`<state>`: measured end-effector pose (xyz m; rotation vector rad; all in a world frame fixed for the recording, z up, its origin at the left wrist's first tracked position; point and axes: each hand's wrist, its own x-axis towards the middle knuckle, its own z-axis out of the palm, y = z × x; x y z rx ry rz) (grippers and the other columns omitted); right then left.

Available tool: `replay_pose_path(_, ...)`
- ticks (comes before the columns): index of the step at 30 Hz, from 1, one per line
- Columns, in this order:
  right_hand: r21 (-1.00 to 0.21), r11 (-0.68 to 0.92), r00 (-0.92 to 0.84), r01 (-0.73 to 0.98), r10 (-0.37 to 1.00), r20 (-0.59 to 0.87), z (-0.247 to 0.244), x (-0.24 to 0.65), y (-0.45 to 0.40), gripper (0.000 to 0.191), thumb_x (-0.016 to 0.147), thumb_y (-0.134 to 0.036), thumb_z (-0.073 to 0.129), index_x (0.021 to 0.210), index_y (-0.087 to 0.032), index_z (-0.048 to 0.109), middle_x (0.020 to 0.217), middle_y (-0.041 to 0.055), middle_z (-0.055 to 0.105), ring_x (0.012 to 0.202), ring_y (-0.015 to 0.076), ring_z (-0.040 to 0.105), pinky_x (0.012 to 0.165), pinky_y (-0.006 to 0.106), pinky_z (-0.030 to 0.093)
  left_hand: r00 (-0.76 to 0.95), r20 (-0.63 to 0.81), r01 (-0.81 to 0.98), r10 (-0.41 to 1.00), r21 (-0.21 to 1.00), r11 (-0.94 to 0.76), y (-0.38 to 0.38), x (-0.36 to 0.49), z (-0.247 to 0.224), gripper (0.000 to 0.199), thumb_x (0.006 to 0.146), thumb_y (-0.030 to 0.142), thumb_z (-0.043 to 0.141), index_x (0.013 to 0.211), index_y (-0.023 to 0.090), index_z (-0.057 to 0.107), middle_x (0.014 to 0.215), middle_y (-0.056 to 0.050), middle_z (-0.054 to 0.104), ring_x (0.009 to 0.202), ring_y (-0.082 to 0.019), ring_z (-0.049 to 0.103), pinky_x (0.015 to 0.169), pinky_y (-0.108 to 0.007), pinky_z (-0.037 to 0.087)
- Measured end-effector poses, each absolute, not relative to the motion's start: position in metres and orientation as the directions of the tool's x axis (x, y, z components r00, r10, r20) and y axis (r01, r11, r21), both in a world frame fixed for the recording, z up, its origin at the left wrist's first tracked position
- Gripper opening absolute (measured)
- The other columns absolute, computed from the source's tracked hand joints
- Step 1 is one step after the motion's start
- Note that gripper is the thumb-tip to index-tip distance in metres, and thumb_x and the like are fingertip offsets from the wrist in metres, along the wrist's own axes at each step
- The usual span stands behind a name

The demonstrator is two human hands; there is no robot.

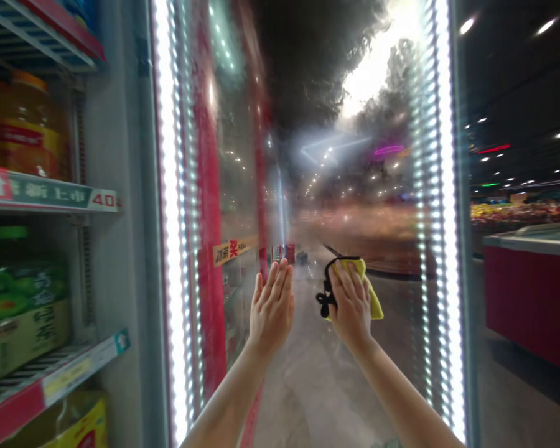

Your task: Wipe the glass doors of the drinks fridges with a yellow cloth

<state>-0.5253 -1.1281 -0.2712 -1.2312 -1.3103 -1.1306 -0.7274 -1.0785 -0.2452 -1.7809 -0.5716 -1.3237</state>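
A glass door (308,386) edged with bright LED strips fills the middle of the view, with cloudy smears on its upper part. My left hand (271,308) lies flat against the glass left of centre, fingers stretched upward and nothing in it. To its right, my right hand (353,305) presses a folded yellow cloth (376,305) with black edging against the pane. Its fingers are spread over the cloth, and a black loop hangs out at the left side of it.
Shelves (51,193) with bottled drinks (30,130) and green packs (23,298) stand at the left, beside the door's edge. Beyond the door at the right is a red counter (532,292) with a pale top.
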Motion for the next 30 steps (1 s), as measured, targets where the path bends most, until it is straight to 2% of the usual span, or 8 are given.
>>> replay_pose_path(3, 0.133, 0.09, -0.145, 0.987, 0.15, 0.978, -0.254, -0.522, -1.128, 0.082, 0.085, -0.01, 0.051, 0.162, -0.028, 0.03, 0.158, 0.0053, 0.05, 0.151, 0.0306, 0.036, 0.125, 0.053, 0.024, 0.369, 0.92, 0.723, -0.134, -0.375, -0.581, -1.08, -0.71, -0.243, 0.073, 0.102, 0.015, 0.045, 0.165, 0.018, 0.008, 0.16, -0.009, 0.042, 0.154, -0.019, 0.027, 0.132, -0.04, 0.008)
replay_pose_path(9, -0.111, -0.006, 0.111, 0.994, 0.04, 0.993, -0.269, -0.495, -1.132, 0.082, 0.085, -0.011, 0.049, 0.163, -0.03, 0.028, 0.159, 0.0058, 0.049, 0.151, 0.0321, 0.036, 0.121, 0.055, 0.031, 0.36, 0.924, 0.705, -0.127, -0.359, -0.612, -1.079, -0.692, -0.244, 0.074, 0.101, 0.016, 0.047, 0.165, 0.022, 0.008, 0.161, -0.007, 0.041, 0.153, -0.019, 0.03, 0.132, -0.04, 0.009)
replay_pose_path(12, -0.035, 0.003, 0.035, 0.999, 0.069, 0.997, -0.28, -0.499, -1.133, 0.083, 0.086, -0.011, 0.05, 0.163, -0.029, 0.027, 0.156, 0.0058, 0.053, 0.15, 0.032, 0.037, 0.122, 0.055, 0.029, 0.361, 0.924, 0.7, -0.127, -0.358, -0.618, -1.079, -0.688, -0.246, 0.073, 0.102, 0.017, 0.046, 0.165, 0.021, 0.009, 0.16, -0.008, 0.041, 0.153, -0.02, 0.032, 0.132, -0.041, 0.009)
replay_pose_path(16, 0.085, 0.037, -0.089, 0.996, 0.129, 0.988, -0.254, -0.488, -1.135, 0.08, 0.085, -0.012, 0.052, 0.161, -0.028, 0.033, 0.157, 0.0039, 0.052, 0.151, 0.0296, 0.037, 0.125, 0.051, 0.025, 0.375, 0.915, 0.681, -0.146, -0.379, -0.626, -1.082, -0.676, -0.241, 0.073, 0.102, 0.016, 0.045, 0.165, 0.02, 0.008, 0.159, -0.009, 0.043, 0.153, -0.02, 0.033, 0.132, -0.042, 0.009)
replay_pose_path(19, -0.006, 0.004, 0.006, 1.0, 0.073, 0.997, -0.245, -0.462, -1.138, 0.076, 0.084, -0.011, 0.051, 0.157, -0.028, 0.04, 0.158, 0.0042, 0.051, 0.15, 0.0294, 0.037, 0.123, 0.051, 0.028, 0.392, 0.909, 0.665, -0.143, -0.388, -0.638, -1.083, -0.664, -0.237, 0.074, 0.101, 0.016, 0.045, 0.164, 0.02, 0.006, 0.16, -0.009, 0.041, 0.153, -0.021, 0.034, 0.132, -0.043, 0.01)
replay_pose_path(22, -0.114, -0.018, 0.114, 0.993, -0.019, 0.993, -0.262, -0.447, -1.141, 0.072, 0.085, -0.012, 0.05, 0.155, -0.027, 0.044, 0.155, 0.0064, 0.054, 0.149, 0.0304, 0.039, 0.12, 0.052, 0.033, 0.401, 0.906, 0.661, -0.136, -0.389, -0.641, -1.085, -0.655, -0.236, 0.075, 0.102, 0.018, 0.045, 0.164, 0.02, 0.004, 0.161, -0.009, 0.04, 0.153, -0.021, 0.032, 0.132, -0.044, 0.008)
replay_pose_path(27, 0.015, 0.029, -0.018, 0.999, 0.09, 0.996, -0.265, -0.446, -1.144, 0.072, 0.082, -0.014, 0.052, 0.153, -0.027, 0.047, 0.154, 0.0047, 0.055, 0.149, 0.0295, 0.04, 0.122, 0.05, 0.028, 0.437, 0.884, 0.62, -0.165, -0.429, -0.657, -1.086, -0.638, -0.235, 0.075, 0.102, 0.019, 0.045, 0.165, 0.02, 0.005, 0.162, -0.009, 0.038, 0.154, -0.02, 0.03, 0.132, -0.043, 0.003)
replay_pose_path(30, -0.03, 0.026, 0.029, 0.999, 0.069, 0.997, -0.249, -0.427, -1.143, 0.071, 0.083, -0.012, 0.051, 0.152, -0.027, 0.048, 0.156, 0.0039, 0.053, 0.15, 0.0277, 0.039, 0.123, 0.049, 0.029, 0.45, 0.874, 0.596, -0.181, -0.445, -0.668, -1.085, -0.627, -0.231, 0.075, 0.102, 0.019, 0.045, 0.165, 0.021, 0.004, 0.163, -0.009, 0.037, 0.154, -0.02, 0.031, 0.132, -0.044, 0.003)
